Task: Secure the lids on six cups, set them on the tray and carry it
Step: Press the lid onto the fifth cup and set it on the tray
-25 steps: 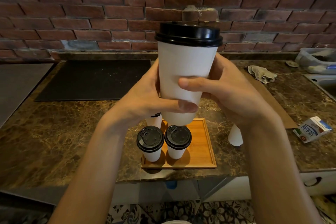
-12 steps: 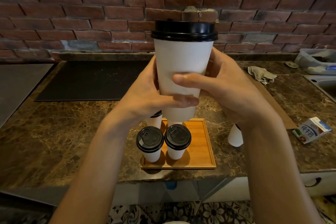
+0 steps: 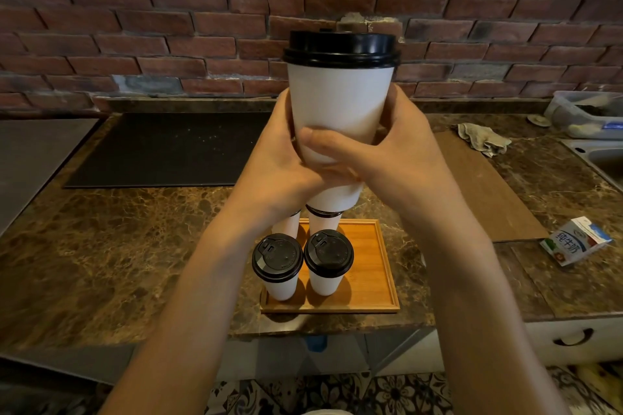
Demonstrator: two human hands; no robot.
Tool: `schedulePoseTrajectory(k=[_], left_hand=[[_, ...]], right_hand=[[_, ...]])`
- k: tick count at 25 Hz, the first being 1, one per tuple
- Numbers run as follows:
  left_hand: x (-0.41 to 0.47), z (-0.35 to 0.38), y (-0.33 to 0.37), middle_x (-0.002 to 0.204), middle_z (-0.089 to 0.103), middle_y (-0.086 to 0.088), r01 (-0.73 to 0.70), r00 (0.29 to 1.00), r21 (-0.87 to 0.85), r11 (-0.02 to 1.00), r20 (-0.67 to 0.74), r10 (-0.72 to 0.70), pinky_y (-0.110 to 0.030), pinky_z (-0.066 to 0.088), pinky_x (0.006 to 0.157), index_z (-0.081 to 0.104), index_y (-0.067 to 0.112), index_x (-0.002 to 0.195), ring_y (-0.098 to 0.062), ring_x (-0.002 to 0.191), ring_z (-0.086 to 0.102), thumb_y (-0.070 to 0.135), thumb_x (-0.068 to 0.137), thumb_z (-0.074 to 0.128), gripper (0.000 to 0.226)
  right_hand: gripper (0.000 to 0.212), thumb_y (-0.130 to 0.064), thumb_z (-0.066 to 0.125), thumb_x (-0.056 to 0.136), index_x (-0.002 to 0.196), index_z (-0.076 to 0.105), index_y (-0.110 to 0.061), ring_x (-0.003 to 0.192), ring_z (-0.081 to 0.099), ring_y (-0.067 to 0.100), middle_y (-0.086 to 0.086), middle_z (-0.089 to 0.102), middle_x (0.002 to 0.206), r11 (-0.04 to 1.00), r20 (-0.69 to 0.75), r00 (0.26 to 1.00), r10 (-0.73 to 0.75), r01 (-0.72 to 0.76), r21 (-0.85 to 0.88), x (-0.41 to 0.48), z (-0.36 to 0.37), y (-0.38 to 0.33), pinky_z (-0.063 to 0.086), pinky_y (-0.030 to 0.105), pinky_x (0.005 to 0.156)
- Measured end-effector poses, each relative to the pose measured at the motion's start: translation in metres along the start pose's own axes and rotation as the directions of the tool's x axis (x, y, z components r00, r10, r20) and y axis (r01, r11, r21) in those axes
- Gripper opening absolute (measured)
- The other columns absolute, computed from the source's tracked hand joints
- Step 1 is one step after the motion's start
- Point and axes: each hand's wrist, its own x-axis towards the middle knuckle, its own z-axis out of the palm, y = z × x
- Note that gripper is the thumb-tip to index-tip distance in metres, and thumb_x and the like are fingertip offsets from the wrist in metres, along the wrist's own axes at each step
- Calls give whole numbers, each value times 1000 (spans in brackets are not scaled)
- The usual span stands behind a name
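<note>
Both grips wrapped round lidded cup (image 3: 340, 111).

Four lidded cups (image 3: 328, 261) crowd the tray's (image 3: 376, 266) left side — its right side, toward the counter's (image 3: 101, 246) front edge, lies bare.

White paper cup (image 3: 340, 118) with a black lid (image 3: 341, 48) pressed on, held upright in the air over the wooden tray (image 3: 374, 266). On the tray: two lidded cups up front, left one (image 3: 277, 264) and right one (image 3: 328, 259) side by side, two more behind them mostly hidden
</note>
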Motion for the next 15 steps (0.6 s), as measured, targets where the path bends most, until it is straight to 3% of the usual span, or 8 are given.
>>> schedulePoseTrajectory(k=[6, 15], left_hand=[[2, 0, -4, 111, 57, 19, 5, 999, 5, 1000, -36, -5, -6, 48, 74, 37, 41, 120, 12, 103, 58, 8, 60, 85, 83], [2, -8, 2, 103, 57, 22, 3, 999, 31, 1000, 47, -5, 0, 44, 67, 40, 39, 112, 22, 94, 55, -6, 60, 77, 78]], right_hand=[[81, -47, 85, 65, 132, 45, -25, 105, 58, 5, -12, 58, 116, 997, -94, 995, -17, 9, -80, -2, 9, 0, 57, 35, 85], [78, -39, 87, 66, 133, 49, -21, 108, 61, 9, -7, 62, 119, 999, -15, 999, -50, 51, 8, 1, -2, -5, 58, 36, 86]])
